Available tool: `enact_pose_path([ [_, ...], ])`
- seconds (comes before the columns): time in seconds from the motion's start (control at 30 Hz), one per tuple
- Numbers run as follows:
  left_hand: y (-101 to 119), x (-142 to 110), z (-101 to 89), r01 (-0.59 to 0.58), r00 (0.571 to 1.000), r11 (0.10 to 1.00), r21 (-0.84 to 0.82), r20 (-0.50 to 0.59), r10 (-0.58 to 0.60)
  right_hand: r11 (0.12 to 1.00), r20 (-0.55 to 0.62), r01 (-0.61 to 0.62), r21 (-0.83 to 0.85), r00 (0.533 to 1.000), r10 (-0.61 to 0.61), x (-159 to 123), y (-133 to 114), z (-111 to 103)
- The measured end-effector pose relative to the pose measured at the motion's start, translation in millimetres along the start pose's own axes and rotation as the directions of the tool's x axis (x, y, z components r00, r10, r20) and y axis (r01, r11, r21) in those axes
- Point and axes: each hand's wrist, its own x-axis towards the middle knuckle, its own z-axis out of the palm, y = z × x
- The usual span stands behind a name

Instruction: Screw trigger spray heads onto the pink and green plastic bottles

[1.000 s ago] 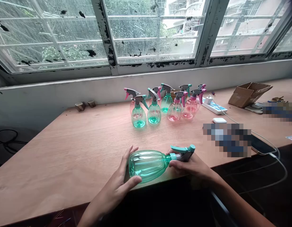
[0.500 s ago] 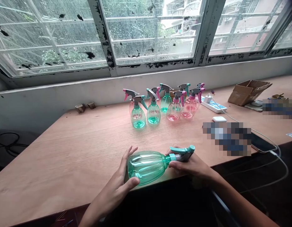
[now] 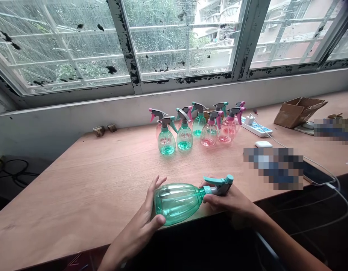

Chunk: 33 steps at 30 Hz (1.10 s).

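A clear green spray bottle [image 3: 178,201] lies on its side at the near edge of the wooden table [image 3: 86,188], nozzle pointing right. My left hand [image 3: 147,222] cups the bottle's base, thumb under and fingers behind it. My right hand [image 3: 228,199] is closed round the neck and the grey-and-teal trigger head [image 3: 219,183]. Both forearms come in from below.
Several green and pink spray bottles [image 3: 195,126] stand grouped at the back of the table under the window. A white power strip [image 3: 257,128], a small white case [image 3: 263,144], a phone on a cable [image 3: 315,173] and a cardboard box [image 3: 299,111] lie to the right.
The bottle and both hands have kept their hold and place; only the view has shifted slightly.
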Motion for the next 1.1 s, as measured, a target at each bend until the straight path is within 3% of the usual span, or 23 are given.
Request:
enact_pose_path([
  [0.2,3.7,0.1,1.7,0.076,0.997,0.994,0.078,-0.006,-0.075,1.0,-0.013,-0.001,0.031,1.0,0.002,0.0,0.5,1.4],
  [0.4,0.6,2.1,4.1,0.028,1.0,0.979,0.204,-0.002,-0.028,0.999,-0.091,0.032,0.01,0.995,-0.031,2.7,-1.2,2.8],
  [0.67,4.0,-0.9,0.2,0.035,0.999,0.998,0.042,-0.009,-0.035,0.999,-0.003,0.025,-0.023,1.0,-0.026,-1.2,-3.7,3.6],
  [0.8,4.4,-0.7,1.5,0.072,0.997,0.993,0.098,-0.03,-0.07,1.0,-0.034,0.005,-0.005,0.999,-0.005,0.4,-4.2,4.8],
  [0.97,-0.9,1.0,4.2,0.035,0.999,0.974,0.224,-0.027,-0.03,1.0,-0.092,0.003,-0.002,0.996,-0.003,2.7,-3.5,4.3],
  [1.1,1.0,0.1,1.8,0.021,1.0,0.991,0.13,-0.015,-0.02,1.0,-0.036,-0.017,0.0,0.999,0.017,0.4,-3.7,4.0],
])
